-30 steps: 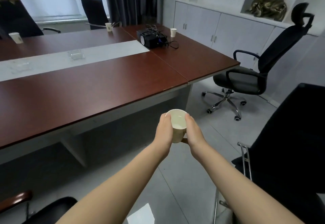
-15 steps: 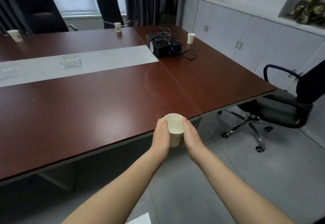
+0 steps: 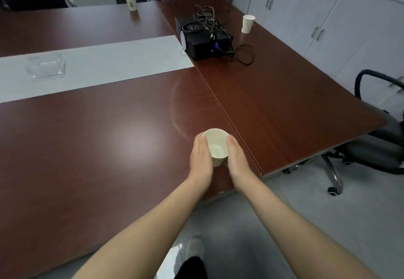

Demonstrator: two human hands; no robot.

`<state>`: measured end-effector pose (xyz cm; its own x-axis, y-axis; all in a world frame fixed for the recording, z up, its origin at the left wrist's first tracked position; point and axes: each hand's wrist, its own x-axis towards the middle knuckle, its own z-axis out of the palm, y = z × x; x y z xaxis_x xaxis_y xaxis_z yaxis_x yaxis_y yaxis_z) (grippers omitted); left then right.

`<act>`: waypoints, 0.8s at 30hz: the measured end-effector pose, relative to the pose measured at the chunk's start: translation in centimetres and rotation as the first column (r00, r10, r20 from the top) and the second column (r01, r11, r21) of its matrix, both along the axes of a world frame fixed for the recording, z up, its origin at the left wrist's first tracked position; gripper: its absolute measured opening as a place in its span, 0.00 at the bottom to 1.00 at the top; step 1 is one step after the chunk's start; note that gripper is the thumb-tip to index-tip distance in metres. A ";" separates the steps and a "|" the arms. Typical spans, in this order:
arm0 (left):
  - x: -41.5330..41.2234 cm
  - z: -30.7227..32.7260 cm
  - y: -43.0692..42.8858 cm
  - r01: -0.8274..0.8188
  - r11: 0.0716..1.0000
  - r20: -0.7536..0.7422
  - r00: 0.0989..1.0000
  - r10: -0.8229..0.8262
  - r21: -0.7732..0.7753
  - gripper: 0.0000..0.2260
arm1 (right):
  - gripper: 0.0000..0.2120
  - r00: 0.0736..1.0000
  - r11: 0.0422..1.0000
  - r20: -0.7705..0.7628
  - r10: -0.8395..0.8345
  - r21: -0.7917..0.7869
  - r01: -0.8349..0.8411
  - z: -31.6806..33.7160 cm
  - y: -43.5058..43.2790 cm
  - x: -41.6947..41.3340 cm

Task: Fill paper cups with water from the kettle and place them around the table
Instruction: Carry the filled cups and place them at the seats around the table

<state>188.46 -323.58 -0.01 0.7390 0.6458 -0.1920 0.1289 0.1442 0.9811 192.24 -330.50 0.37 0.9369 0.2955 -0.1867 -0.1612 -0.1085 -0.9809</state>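
A pale paper cup (image 3: 216,145) with water in it is held upright between both my hands, just above or on the near edge of the dark red table (image 3: 109,138). My left hand (image 3: 200,158) wraps its left side and my right hand (image 3: 236,158) wraps its right side. Two more paper cups stand on the table: one far cup (image 3: 130,2) at the back edge and another cup (image 3: 247,23) near the right edge. No kettle is in view.
A black projector (image 3: 204,38) with tangled cables sits at the table's middle right. A clear glass tray (image 3: 46,67) lies on the grey centre strip (image 3: 122,60). A black office chair (image 3: 376,147) stands at the right, white cabinets (image 3: 328,16) behind it.
I have stepped up to the table; the cup, held in both hands, moved from over the floor to over the table's near edge.
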 end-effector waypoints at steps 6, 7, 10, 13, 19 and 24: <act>4.9 -4.2 3.3 0.007 0.998 -0.005 1.000 -0.007 0.062 0.14 | 0.14 0.999 0.999 -0.010 0.050 -0.001 -0.050 -3.3 3.3 4.8; 5.4 -4.6 3.8 0.007 0.998 -0.015 1.000 -0.006 0.060 0.14 | 0.14 0.998 0.998 -0.010 0.059 -0.007 -0.059 -3.8 3.7 5.4; 6.6 -5.4 4.9 -0.004 0.999 -0.018 1.000 0.005 0.051 0.14 | 0.15 0.995 0.995 -0.018 0.095 -0.012 -0.095 -4.9 4.7 6.8; 7.3 -6.4 5.4 -0.012 1.000 -0.046 0.999 0.014 0.026 0.14 | 0.17 0.988 0.987 -0.027 0.154 -0.051 -0.155 -6.0 5.1 8.0; 7.5 -7.1 5.5 -0.044 0.999 -0.078 0.996 0.043 -0.010 0.12 | 0.17 0.964 0.956 -0.021 0.265 -0.128 -0.266 -7.5 5.2 9.5; 7.5 -6.9 5.4 -0.037 0.999 -0.097 0.995 0.035 -0.012 0.13 | 0.18 0.943 0.933 -0.072 0.325 -0.137 -0.332 -7.4 4.7 9.9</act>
